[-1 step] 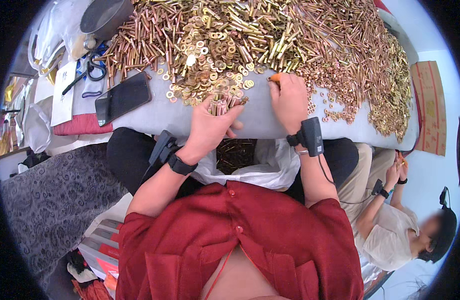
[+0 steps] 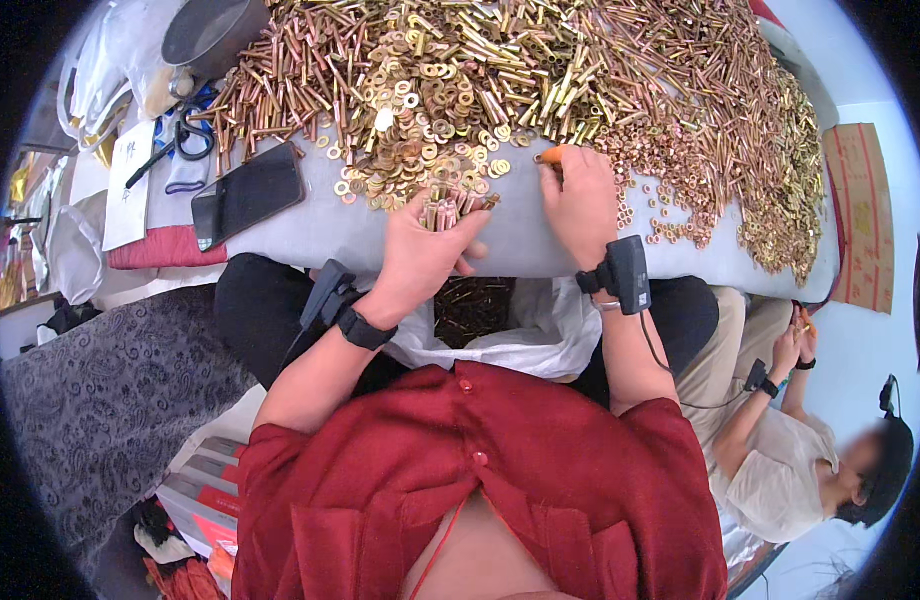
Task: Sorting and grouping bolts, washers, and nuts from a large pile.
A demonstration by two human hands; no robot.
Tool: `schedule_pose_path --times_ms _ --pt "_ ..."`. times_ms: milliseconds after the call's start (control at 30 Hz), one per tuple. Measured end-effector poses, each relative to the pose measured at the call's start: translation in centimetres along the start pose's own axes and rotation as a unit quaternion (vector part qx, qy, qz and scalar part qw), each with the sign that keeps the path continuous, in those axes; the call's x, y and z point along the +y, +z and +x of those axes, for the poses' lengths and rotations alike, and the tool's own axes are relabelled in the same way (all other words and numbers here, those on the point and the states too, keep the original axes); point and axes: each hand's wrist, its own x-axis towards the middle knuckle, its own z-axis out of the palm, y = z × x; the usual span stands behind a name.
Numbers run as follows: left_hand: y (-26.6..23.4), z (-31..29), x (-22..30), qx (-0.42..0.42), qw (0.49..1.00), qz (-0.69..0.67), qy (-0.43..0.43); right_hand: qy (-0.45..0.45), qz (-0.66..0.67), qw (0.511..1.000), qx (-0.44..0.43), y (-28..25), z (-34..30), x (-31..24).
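My left hand (image 2: pixel 420 245) is curled around a bundle of short pinkish-gold metal tubes or bolts (image 2: pixel 442 213), whose ends stick up between thumb and fingers. Just beyond it spreads a heap of flat brass-coloured washers (image 2: pixel 420 150). My right hand (image 2: pixel 580 205) rests on the grey tabletop (image 2: pixel 510 225), with thumb and forefinger drawn together. An orange cover (image 2: pixel 552 154) shows at its fingertip; anything pinched there is too small to make out. Small hex nuts (image 2: pixel 635 165) lie right beside that hand.
Long piles of metal bolts (image 2: pixel 550 60) cover the far table. At left are a black phone (image 2: pixel 248 195), scissors (image 2: pixel 192 135) and a dark bowl (image 2: pixel 212 38). Between my knees stands a white sack (image 2: pixel 540 340) with dark metal parts inside. Another person (image 2: pixel 780 460) sits at right.
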Motion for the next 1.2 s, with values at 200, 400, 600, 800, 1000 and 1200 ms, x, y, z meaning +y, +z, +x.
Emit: schedule_pose_path --times_ms 200,400,600,800,1000,1200 --pt "-0.2 -0.2 -0.2 -0.005 1.0 0.009 0.023 0.164 0.411 0.887 -0.131 -2.2 -1.7 -3.5" --pt "-0.2 0.2 -0.5 -0.004 0.996 0.083 0.028 0.072 0.368 0.922 -0.096 -2.7 -2.1 -4.1" --pt "-0.4 0.6 -2.0 -0.009 0.986 0.129 0.107 0.041 0.338 0.936 -0.092 -3.1 -2.0 -4.2" --pt "-0.4 0.6 -1.7 -0.013 0.957 0.21 0.198 0.016 0.298 0.952 -0.063 -3.1 -1.8 -4.6" --pt "-0.6 0.8 -1.9 0.002 0.929 0.245 0.277 0.118 0.349 0.925 -0.095 -3.3 -1.6 -5.3" --pt "-0.5 0.7 -2.0 -0.009 0.944 0.22 0.245 0.012 0.214 0.974 -0.079 -3.3 -0.8 -4.6"
